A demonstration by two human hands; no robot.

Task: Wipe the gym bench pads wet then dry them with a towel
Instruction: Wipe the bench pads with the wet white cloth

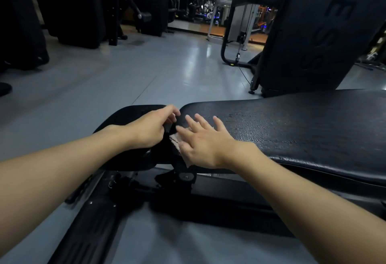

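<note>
A black gym bench lies across the view, with a long back pad on the right and a smaller seat pad on the left. Its long pad looks cracked and glistens in patches. My right hand lies flat with spread fingers on a pale cloth at the long pad's left end; only a small edge of the cloth shows. My left hand has curled fingers at the gap between the two pads, beside the cloth. Whether it pinches the cloth is hidden.
The bench's black frame runs below the pads toward me. A large dark machine stands behind the bench at right, with a cable station beyond it. More black machines line the far left. Grey floor lies between.
</note>
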